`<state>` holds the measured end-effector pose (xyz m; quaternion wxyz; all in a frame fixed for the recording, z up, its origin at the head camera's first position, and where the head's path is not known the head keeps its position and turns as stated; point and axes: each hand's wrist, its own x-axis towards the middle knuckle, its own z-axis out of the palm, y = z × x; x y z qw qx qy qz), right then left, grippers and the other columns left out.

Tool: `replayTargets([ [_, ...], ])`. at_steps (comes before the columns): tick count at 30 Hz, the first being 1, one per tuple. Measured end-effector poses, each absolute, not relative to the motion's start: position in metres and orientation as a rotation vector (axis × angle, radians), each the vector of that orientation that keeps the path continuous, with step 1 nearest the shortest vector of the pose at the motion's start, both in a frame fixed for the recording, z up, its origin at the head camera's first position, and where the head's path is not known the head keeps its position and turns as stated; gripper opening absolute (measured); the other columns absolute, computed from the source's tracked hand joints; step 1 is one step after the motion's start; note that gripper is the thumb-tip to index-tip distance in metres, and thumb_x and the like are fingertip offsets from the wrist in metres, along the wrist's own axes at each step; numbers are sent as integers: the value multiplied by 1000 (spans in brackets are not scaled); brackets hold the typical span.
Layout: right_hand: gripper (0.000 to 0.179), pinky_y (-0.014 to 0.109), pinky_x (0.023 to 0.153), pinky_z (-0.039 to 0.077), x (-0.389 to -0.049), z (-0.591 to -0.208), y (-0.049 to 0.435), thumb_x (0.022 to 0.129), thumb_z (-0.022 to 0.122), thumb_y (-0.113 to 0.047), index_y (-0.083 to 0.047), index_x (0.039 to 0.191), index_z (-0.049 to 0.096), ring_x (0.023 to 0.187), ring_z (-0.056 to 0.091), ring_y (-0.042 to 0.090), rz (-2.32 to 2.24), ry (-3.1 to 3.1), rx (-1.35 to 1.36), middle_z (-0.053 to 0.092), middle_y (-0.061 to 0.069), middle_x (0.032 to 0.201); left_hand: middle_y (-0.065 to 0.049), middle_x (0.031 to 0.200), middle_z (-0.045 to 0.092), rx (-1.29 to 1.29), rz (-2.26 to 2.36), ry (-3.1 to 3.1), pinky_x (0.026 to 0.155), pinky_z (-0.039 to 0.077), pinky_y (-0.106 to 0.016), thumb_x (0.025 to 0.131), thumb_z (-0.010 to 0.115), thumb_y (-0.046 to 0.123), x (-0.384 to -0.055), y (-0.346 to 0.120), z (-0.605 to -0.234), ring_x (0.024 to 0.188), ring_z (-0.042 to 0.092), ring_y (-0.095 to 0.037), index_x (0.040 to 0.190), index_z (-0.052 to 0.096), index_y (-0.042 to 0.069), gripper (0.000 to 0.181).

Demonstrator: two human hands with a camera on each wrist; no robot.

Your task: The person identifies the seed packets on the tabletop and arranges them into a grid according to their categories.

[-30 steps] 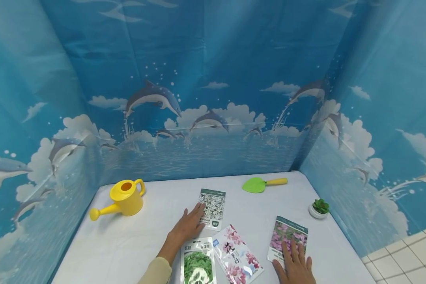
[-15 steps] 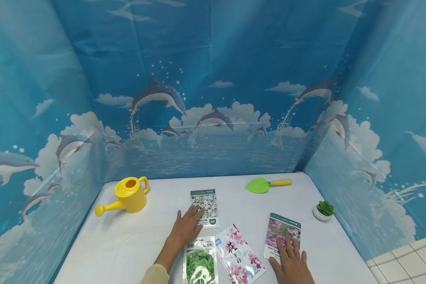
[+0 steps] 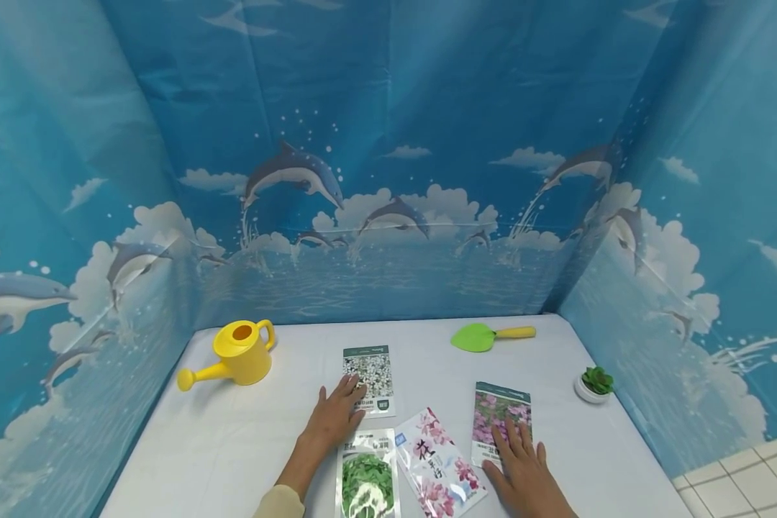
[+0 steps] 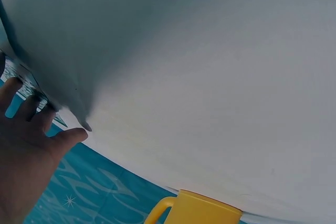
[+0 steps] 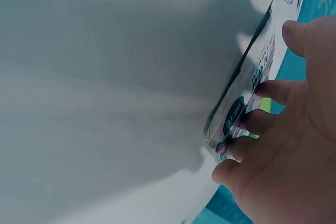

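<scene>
My left hand (image 3: 334, 419) rests with its fingers spread on the left side of a seed packet with white flowers (image 3: 377, 374). To the right, my right hand (image 3: 523, 464) lies with extended fingertips on a seed packet with pink-purple flowers (image 3: 501, 405); the fingers hide part of its print. In the right wrist view the fingertips press on that packet's face (image 5: 236, 114). Between the hands, a packet with pink blossoms (image 3: 437, 460) lies slanted beside a green-leaf packet (image 3: 365, 478), whose lower end is cut off by the view's edge.
A yellow watering can (image 3: 242, 352) stands at the back left of the white table (image 3: 220, 446). A green trowel with a yellow handle (image 3: 492, 336) lies at the back right. Near the right edge sits a small potted succulent (image 3: 594, 385). Dolphin-print curtains (image 3: 388, 280) enclose the table.
The white-flower packet has slid left under my left hand. Under my right hand the pink-purple packet has slid left and slightly away from me. The head view has shifted a little.
</scene>
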<state>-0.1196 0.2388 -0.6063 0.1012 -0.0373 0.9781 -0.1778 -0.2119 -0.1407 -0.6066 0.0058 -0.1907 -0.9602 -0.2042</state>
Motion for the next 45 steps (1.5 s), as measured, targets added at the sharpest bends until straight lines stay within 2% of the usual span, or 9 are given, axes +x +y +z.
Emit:
replayTargets([
  [5,78,83,120,10,-126,-603,235,106,65,-48,2,162,43,159,14,58,-542,2919,-200,25,33,171,-19,166,47,-583,-627,-3015,118,31,-79,106,69,20,-212,-141,-606,156,40,-42,152,61,5,49],
  [17,70,74,125,18,-147,-595,217,106,68,-41,-3,161,48,160,18,54,-559,2918,-376,30,28,172,-18,167,46,-552,-629,-3031,118,30,-80,107,68,22,-211,-139,-609,157,39,-39,152,61,6,49],
  [25,68,72,127,18,-164,-593,199,107,67,-41,-5,162,49,162,17,52,-571,2898,-431,29,25,174,-18,168,45,-544,-651,-3037,119,28,-80,107,68,22,-210,-138,-608,158,38,-40,153,61,6,49],
  [38,61,70,128,19,-191,-592,176,114,53,-39,-2,162,46,163,17,50,-596,2891,-533,27,26,174,-20,167,46,-552,-658,-3022,117,28,-81,106,68,20,-212,-139,-607,156,39,-44,152,61,4,49],
  [45,60,69,128,22,-201,-595,168,114,54,-38,-1,161,47,162,19,50,-589,2910,-556,28,26,174,-20,167,46,-557,-649,-3018,117,29,-81,106,69,19,-212,-138,-607,156,39,-42,151,62,4,48],
])
